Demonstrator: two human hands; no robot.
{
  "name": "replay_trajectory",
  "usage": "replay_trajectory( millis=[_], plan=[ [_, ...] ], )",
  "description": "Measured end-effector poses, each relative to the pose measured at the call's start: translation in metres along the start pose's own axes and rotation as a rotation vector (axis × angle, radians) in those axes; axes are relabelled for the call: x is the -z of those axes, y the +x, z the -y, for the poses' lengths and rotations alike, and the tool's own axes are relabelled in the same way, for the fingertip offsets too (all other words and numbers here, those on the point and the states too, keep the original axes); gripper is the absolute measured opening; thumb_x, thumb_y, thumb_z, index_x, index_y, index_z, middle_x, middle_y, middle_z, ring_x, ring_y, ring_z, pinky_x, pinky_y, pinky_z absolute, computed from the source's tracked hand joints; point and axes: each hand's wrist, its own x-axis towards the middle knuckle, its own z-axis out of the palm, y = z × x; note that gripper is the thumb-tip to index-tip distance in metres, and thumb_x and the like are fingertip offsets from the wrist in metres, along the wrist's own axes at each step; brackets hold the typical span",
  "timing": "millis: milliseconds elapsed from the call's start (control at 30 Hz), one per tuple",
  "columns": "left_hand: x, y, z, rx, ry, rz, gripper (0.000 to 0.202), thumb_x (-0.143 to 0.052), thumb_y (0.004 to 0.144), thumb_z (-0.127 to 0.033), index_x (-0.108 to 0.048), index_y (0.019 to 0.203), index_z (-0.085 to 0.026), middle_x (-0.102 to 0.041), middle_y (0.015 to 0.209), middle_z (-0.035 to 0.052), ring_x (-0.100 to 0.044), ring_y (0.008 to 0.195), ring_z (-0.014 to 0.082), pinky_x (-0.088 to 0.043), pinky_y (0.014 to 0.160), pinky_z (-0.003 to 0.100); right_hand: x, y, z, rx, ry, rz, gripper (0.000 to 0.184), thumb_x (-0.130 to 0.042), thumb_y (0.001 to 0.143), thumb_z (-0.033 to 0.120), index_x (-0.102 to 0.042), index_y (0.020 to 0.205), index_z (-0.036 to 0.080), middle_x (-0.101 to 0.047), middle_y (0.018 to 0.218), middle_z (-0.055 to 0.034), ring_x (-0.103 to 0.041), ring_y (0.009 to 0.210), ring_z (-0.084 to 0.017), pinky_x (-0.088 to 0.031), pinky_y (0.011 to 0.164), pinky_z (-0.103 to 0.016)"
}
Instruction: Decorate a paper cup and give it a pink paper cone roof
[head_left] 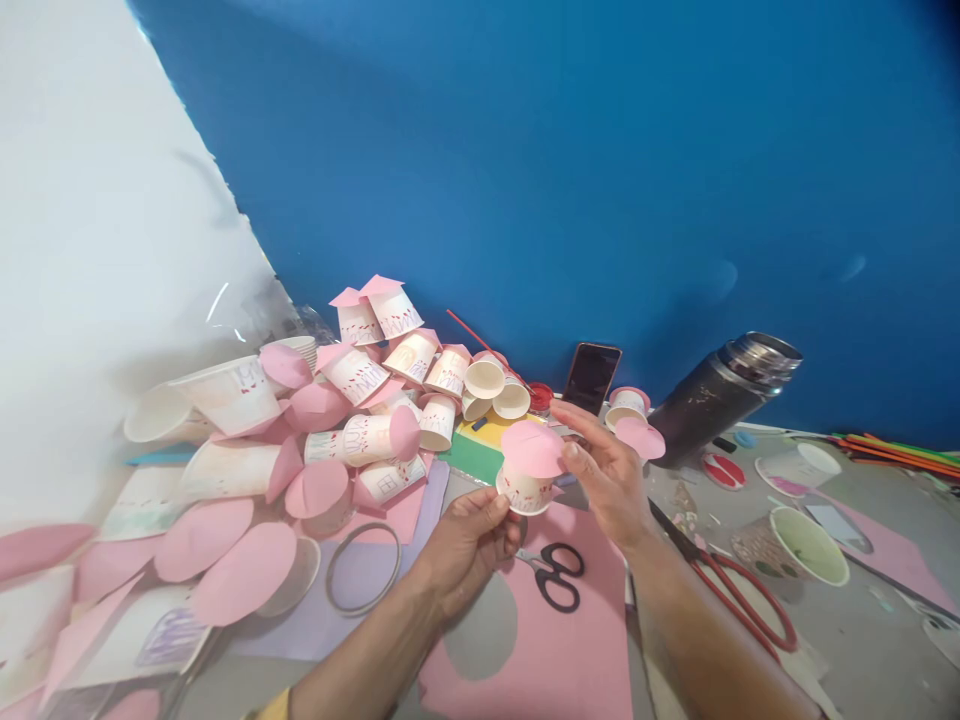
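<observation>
In my left hand [476, 540] is a small white paper cup [526, 492] with red and purple drawn marks, its rim down. A pink paper cone roof [531, 448] sits on top of the cup. My left fingers are closed around the cup's lower side. Beside the roof's right edge, my right hand [604, 475] is raised with fingers stretched and apart, the thumb at the edge. Black-handled scissors [559, 577] lie just below on a pink paper sheet [577, 660] that has a round hole cut out.
Many pink-roofed paper cups [375, 435] are heaped at the left. A tape ring [364, 568] lies on purple paper. To the right are red-handled scissors [750, 605], a dark flask [720, 395] and a cup [810, 545]. A phone [592, 375] leans against the blue wall [555, 180].
</observation>
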Motion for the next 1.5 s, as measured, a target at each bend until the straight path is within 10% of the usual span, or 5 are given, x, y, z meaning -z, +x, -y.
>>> replay_trajectory(
  millis=[733, 933, 1267, 1500],
  plan=[
    [0.005, -0.003, -0.009, 0.029, 0.055, 0.151, 0.038, -0.092, 0.076, -0.042, -0.07, 0.077, -0.011, -0.06, 0.063, 0.0031, -0.05, 0.06, 0.0111, -0.04, 0.062, 0.025, 0.007, 0.004, 0.003, -0.025, 0.011, 0.226, 0.042, -0.078, 0.088, 0.056, -0.08, 0.124, 0.033, -0.055, 0.16, -0.0074, -0.05, 0.147, -0.037, -0.047, 0.117, -0.054],
    [0.011, 0.003, -0.009, 0.026, -0.186, 0.204, 0.036, -0.091, 0.078, -0.036, -0.065, 0.074, -0.012, -0.054, 0.067, 0.0007, -0.051, 0.063, 0.0109, -0.043, 0.062, 0.023, 0.009, 0.012, -0.006, -0.3, 0.155, -0.016, 0.043, -0.081, 0.082, 0.053, -0.081, 0.116, 0.026, -0.077, 0.122, -0.0096, -0.071, 0.105, -0.027, -0.061, 0.078, -0.036],
    [0.012, 0.004, -0.011, 0.013, -0.354, 0.07, 0.023, -0.086, 0.084, -0.022, -0.065, 0.082, -0.013, -0.055, 0.077, -0.0008, -0.047, 0.061, 0.0064, -0.045, 0.058, 0.02, -0.015, 0.003, -0.005, -0.741, 0.57, 0.283, 0.038, -0.093, 0.069, 0.048, -0.074, 0.076, 0.016, -0.071, 0.073, -0.003, -0.049, 0.05, -0.007, -0.031, 0.045, -0.019],
    [0.01, 0.003, -0.016, -0.035, -0.228, -0.016, 0.033, -0.093, 0.076, -0.032, -0.07, 0.092, -0.015, -0.063, 0.085, 0.0021, -0.056, 0.065, 0.0099, -0.046, 0.058, 0.022, -0.026, -0.001, 0.001, -0.624, 0.604, 0.106, 0.035, -0.091, 0.069, 0.045, -0.068, 0.074, 0.019, -0.056, 0.06, 0.0042, -0.038, 0.048, -0.006, -0.026, 0.044, -0.019]
  ],
)
